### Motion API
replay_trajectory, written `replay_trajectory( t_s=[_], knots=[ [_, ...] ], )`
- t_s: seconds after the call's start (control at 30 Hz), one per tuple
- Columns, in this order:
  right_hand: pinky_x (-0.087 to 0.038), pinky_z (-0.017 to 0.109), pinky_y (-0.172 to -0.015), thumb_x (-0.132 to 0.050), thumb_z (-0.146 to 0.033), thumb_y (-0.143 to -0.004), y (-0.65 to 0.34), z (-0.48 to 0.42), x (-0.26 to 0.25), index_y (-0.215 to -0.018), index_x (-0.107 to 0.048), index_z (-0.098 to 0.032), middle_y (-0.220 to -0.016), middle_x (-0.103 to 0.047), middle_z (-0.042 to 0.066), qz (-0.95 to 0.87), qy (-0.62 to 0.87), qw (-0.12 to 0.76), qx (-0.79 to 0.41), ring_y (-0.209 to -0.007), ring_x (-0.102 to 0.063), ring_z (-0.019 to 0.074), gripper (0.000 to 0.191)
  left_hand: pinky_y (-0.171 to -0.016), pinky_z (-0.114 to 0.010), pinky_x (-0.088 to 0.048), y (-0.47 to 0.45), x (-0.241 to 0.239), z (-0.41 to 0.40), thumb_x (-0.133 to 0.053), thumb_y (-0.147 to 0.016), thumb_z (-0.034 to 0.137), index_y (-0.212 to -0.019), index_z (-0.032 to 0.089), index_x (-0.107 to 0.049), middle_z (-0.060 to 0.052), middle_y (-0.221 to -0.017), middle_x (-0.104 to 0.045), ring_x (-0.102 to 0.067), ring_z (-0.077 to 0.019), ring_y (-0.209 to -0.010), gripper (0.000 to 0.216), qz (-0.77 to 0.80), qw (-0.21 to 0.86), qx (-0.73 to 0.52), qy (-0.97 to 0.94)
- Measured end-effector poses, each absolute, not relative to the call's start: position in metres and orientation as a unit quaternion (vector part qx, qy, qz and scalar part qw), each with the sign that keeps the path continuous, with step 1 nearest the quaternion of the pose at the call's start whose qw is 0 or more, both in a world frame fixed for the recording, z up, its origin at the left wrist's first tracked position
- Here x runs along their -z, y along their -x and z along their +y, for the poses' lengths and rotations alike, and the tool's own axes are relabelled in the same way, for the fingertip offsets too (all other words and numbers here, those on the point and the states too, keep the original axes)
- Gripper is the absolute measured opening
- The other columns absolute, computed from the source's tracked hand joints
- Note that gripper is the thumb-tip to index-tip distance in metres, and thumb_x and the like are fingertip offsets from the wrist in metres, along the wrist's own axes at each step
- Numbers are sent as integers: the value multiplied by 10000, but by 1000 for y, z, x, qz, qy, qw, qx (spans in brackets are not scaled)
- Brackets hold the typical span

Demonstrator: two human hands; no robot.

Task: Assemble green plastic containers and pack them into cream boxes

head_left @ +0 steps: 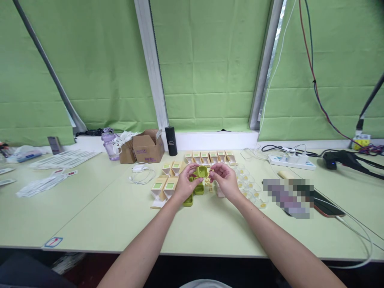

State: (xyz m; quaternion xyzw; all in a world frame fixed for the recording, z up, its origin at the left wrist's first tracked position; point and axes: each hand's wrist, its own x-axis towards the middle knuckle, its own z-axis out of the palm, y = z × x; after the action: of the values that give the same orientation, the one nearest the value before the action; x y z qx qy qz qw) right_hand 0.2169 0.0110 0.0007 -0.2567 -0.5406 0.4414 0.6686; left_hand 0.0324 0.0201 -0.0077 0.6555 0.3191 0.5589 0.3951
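My left hand point(187, 182) grips a small olive-green square case point(202, 172) by its left side, raised over the table. The fingers of my right hand point(224, 180) are pinched at the case's right edge, on a tiny yellowish piece point(211, 173) whose kind I cannot make out. Below my hands lie more green cases point(188, 201) and several small yellow pieces point(207, 186). Clear plastic cups with yellow centres point(249, 185) stand in rows right of my right hand. Folded card boxes with green fronts point(157, 186) stand left of my left hand, with another row point(210, 157) behind.
At the back left are a brown cardboard box point(147, 147), a black cylinder point(171, 141) and a purple bottle point(110, 145). A white charger point(138, 168) lies nearer. To the right are phones point(325, 204), a power strip point(292, 161) and cables. Flat plastic packets point(45, 183) lie far left.
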Motion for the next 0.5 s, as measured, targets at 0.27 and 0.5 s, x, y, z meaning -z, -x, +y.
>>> replay_trajectory(
  t_s=[0.27, 0.5],
  knots=[
    [-615, 328, -629, -725, -325, -907, -218, 13, 10, -1034, -769, -233, -873, -736, 41, -638, 303, 642, -298, -671, -687, 178, 163, -1004, -384, -540, -33, 7, 18, -865, -782, 253, -1250, 232, -633, -98, -1241, -716, -692, -264, -1189, 523, 319, 373, -556, -671],
    [-624, 365, -749, -645, -190, -980, -221, 10, 8, -1090, -774, -255, -979, -789, 64, -717, 285, 628, -99, -849, -739, 219, 182, -1023, -379, -509, -33, 8, 17, -847, -803, 220, -1247, 243, -655, -82, -1282, -717, -692, -244, -1176, 485, 331, 314, -557, -693]
  ],
)
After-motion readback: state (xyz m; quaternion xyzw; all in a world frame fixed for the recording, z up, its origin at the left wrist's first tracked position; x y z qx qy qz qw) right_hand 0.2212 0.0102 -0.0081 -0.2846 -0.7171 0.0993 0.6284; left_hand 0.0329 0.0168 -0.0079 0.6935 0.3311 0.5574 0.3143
